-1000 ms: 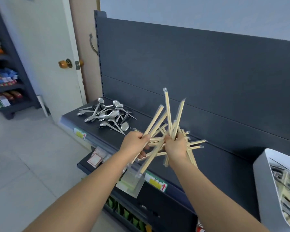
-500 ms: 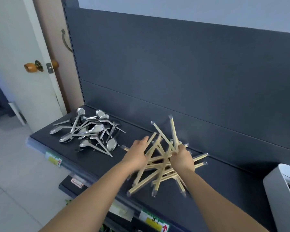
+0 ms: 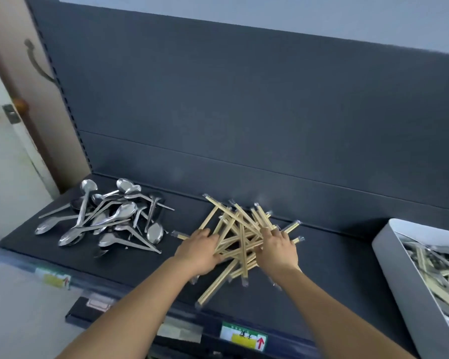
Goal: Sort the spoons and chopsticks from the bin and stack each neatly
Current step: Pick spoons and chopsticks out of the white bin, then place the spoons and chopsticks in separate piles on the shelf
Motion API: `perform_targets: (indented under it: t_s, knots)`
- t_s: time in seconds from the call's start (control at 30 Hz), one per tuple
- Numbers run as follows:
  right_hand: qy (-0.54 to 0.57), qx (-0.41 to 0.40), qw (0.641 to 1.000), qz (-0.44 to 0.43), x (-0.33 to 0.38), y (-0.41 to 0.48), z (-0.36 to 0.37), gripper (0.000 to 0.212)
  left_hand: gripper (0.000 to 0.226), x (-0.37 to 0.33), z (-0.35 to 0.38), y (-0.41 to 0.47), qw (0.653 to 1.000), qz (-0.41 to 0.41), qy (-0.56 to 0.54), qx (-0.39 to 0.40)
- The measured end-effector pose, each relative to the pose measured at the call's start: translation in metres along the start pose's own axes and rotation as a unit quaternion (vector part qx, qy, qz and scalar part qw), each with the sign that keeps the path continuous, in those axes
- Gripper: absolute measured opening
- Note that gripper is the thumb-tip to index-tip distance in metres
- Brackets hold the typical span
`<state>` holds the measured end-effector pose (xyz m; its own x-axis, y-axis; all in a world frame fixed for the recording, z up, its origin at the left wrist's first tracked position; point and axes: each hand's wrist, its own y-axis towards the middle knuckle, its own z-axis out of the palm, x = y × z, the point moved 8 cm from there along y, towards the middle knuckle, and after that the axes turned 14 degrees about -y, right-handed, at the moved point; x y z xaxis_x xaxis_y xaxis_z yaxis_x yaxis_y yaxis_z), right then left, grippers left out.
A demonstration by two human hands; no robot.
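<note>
Wrapped chopsticks (image 3: 233, 226) lie crisscrossed on the shelf (image 3: 335, 268), left of the bin (image 3: 397, 270); spoons (image 3: 101, 218) farther from it. Left hand (image 3: 197, 251) and right hand (image 3: 276, 248) press the heap with fingers spread, clasping nothing. Judged light, stiff, slippery in sleeves: gather at mid-length, both sides.

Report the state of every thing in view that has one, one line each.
chopsticks: wrapped, crisscrossed in a loose pile on the shelf, not stacked.
spoons: tangled heap at the shelf's left end, not stacked.
bin: at the right edge, holds unsorted cutlery.
left hand: on the pile's left side, grip unclear.
right hand: fingers spread flat on the pile's right side.
</note>
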<state>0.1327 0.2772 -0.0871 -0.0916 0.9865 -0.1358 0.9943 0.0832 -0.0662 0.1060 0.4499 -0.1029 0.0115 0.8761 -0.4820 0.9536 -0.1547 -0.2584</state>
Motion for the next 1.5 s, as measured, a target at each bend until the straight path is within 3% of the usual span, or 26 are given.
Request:
perform_targets:
  t_s: [0.27,0.6,0.87,1.2,1.5]
  knots:
    - [-0.009,-0.023,1.000,0.020,-0.028,-0.063,-0.014,0.045,0.034,-0.045,-0.002,-0.023,0.989,0.113,0.069,-0.063]
    - [-0.020,-0.024,0.996,0.084,-0.137,-0.129,-0.028,0.042,0.036,-0.164,0.021,-0.035,0.964,0.214,0.134,-0.082]
    - [-0.011,-0.043,0.989,0.141,-0.256,-0.168,-0.037,0.043,0.022,-0.291,0.058,-0.031,0.941,0.277,0.155,-0.115]
    - [-0.016,0.004,0.989,0.147,-0.392,-0.186,-0.014,0.031,0.027,-0.430,0.130,-0.020,0.938,0.308,0.123,-0.099]
    - [0.019,0.039,0.992,0.119,-0.435,-0.148,0.019,0.024,0.028,-0.463,0.172,0.034,0.943,0.276,0.176,-0.050]
